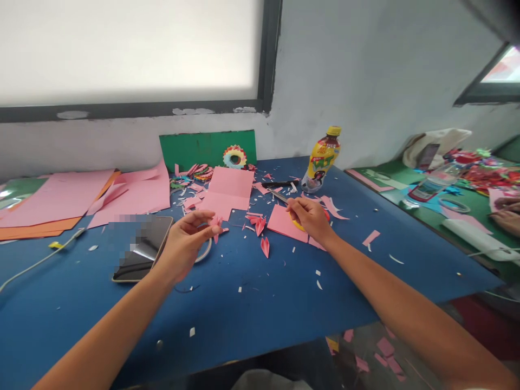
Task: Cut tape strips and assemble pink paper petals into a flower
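Pinched in my left hand [189, 241] is a small folded pink paper piece [216, 223], held above the blue table. My right hand [309, 219] is closed on a pair of scissors [279, 195]; the blades point away to the upper left and a bit of yellow handle shows under the fingers. Beneath that hand lies a square of pink paper [280, 225]. Between my hands, folded pink paper petals [265, 247] rest on the table. Farther back is a larger creased pink sheet [233, 187] with a notched lower edge.
A dark phone [142, 252] lies left of my left hand. Pink and orange sheets [60, 197] are stacked at the far left. A drink bottle [322, 160] stands back right. Paper scraps litter the table. At the neighbouring green table, another person's hand [507, 219] shows.
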Tool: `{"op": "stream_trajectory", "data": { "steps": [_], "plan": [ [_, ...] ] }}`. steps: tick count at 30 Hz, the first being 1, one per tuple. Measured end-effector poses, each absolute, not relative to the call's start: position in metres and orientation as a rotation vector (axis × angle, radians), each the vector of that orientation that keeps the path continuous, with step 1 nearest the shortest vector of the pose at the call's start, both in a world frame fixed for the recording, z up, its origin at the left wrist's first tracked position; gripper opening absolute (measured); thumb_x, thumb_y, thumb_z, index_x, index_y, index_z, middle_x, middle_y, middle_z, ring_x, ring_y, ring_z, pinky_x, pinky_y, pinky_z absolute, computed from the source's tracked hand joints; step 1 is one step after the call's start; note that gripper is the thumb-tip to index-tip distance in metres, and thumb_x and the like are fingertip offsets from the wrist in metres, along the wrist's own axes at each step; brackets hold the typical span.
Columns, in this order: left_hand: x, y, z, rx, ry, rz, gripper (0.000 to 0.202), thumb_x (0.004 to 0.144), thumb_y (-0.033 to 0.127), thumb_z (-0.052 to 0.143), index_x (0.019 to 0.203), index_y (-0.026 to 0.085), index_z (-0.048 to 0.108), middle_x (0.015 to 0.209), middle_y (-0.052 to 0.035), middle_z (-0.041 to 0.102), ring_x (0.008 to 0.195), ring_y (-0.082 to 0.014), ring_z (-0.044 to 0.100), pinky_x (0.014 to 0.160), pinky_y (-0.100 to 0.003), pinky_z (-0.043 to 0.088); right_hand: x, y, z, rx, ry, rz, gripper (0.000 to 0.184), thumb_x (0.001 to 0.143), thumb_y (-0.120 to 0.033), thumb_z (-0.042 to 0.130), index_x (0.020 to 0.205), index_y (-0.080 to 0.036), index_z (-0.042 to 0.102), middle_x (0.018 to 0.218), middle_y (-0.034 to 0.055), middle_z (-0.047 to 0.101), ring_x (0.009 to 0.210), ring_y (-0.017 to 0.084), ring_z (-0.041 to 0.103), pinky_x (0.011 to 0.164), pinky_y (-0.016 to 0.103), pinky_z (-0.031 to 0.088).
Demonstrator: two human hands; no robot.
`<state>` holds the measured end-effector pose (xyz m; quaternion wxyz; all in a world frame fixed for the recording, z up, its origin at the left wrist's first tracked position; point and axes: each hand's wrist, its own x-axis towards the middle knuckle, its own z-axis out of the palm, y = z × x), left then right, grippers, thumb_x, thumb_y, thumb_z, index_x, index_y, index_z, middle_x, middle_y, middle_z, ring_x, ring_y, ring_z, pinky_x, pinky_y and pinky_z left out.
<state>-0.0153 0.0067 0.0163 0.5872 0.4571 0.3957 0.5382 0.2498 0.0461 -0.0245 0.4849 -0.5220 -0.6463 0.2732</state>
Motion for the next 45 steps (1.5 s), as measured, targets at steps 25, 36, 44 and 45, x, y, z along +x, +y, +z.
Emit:
{"op": "stream_trajectory", "data": {
  "steps": [25,36,44,45],
  "plan": [
    [-0.01,0.005,0.001,1.353,1.042,0.957,0.04,0.068,0.042,0.068,0.095,0.013,0.063,0.09,-0.0095,0.07,0.075,-0.02,0.068,0.071,-0.03,0.054,0.331,0.073,-0.013,-1.775,-1.397,-0.097,0.032,0.079,-0.042,0.045,0.068,-0.017,0.062,0.06,0.0042,0.061,0.058,0.017,0.055,0.054,0.026,0.036],
    [-0.009,0.004,-0.014,1.464,0.948,0.866,0.021,0.07,0.03,0.066,0.082,0.014,0.059,0.089,-0.0064,0.069,0.085,-0.0193,0.065,0.082,-0.034,0.051,0.355,0.082,-0.029,-1.81,-1.743,-0.154,0.015,0.072,-0.019,0.053,0.076,-0.019,0.068,0.079,0.0058,0.068,0.067,0.017,0.061,0.063,0.026,0.045],
    [-0.006,0.001,-0.01,1.422,1.011,0.808,0.032,0.07,0.039,0.065,0.09,0.015,0.06,0.091,-0.0082,0.069,0.083,-0.0211,0.065,0.072,-0.031,0.051,0.352,0.089,-0.036,-1.719,-2.174,-0.124,0.022,0.072,-0.01,0.053,0.078,-0.022,0.071,0.096,0.0025,0.069,0.088,0.018,0.059,0.077,0.028,0.043],
    [-0.006,0.001,-0.009,1.42,1.025,0.806,0.033,0.07,0.041,0.065,0.09,0.015,0.06,0.091,-0.0082,0.069,0.082,-0.0209,0.065,0.071,-0.031,0.051,0.349,0.088,-0.035,-1.722,-2.171,-0.163,0.021,0.073,-0.011,0.053,0.077,-0.022,0.071,0.096,0.003,0.069,0.09,0.02,0.057,0.078,0.031,0.042]
  ]
}}
